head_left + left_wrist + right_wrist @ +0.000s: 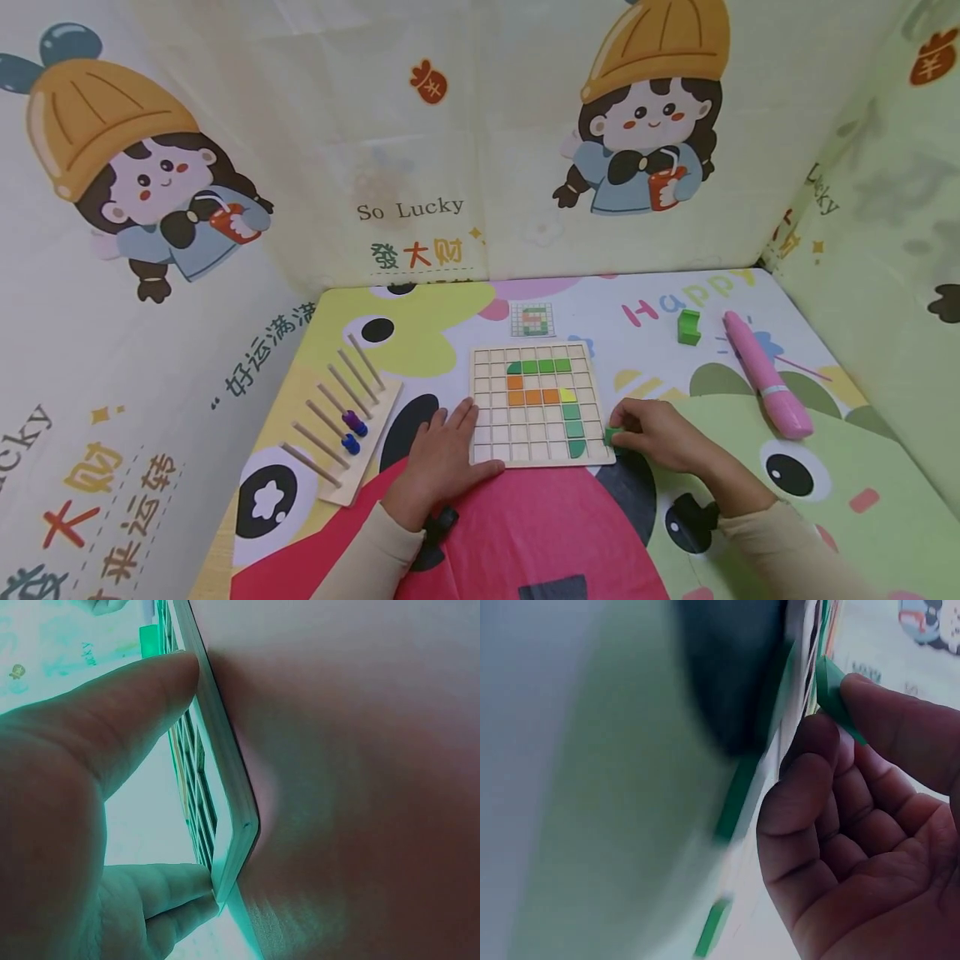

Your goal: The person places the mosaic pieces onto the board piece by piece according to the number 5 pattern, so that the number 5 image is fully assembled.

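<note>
A square wooden grid board (495, 450) lies flat with green, orange and yellow tiles in some of its cells. My left hand (442, 450) rests at its left and near edges, fingers spread and straight; the left wrist view shows the thumb (142, 712) touching the rim. At the board's right edge my right hand (663, 437) pinches a small green block (612, 436) between thumb and fingertips. The right wrist view shows this green block (836, 697) tilted in that pinch, close to the board's side. Its underside is hidden by the fingers.
Behind the board lies a small pattern card (532, 319). A wooden peg rack (348, 475) with several upright rods and blue and purple beads stands left. A green notched block (688, 327) and a pink pen-shaped object (768, 379) lie right. Fabric walls (517, 167) enclose the table.
</note>
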The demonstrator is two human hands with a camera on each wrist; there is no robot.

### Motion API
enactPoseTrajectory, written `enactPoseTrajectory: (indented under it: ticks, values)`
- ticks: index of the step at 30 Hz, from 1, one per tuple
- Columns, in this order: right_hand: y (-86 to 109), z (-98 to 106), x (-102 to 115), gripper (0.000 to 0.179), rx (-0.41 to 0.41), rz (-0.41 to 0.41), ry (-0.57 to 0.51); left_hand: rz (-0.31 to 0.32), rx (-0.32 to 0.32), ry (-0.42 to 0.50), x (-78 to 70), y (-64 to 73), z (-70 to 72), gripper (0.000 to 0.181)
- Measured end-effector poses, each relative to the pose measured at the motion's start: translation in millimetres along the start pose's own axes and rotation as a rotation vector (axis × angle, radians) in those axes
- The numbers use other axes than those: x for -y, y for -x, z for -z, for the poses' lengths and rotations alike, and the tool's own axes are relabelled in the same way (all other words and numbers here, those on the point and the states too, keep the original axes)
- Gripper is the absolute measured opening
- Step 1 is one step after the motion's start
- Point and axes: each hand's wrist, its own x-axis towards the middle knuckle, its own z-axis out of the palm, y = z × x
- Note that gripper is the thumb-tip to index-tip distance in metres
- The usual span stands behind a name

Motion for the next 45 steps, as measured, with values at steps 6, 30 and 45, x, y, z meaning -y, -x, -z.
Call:
enactPoseTrajectory:
  ticks: [6, 30, 45]
  values:
    - [-18.2, -13, 20, 0.015, 0.058, 0.011, -0.057, 0.003, -0.003, -0.001, 0.7, -1.0, 1.3, 0.102]
    - [-33.1, -45, 49, 0.013, 0.091, 0.132, 0.033, 0.013, 0.012, 0.002, -0.7, -2.2, -0.3, 0.104]
    - [-30.4, -52, 58, 0.010, 0.015, 0.099, 0.184, 0.012, 0.001, 0.004, -1.3, -1.5, 0.2, 0.102]
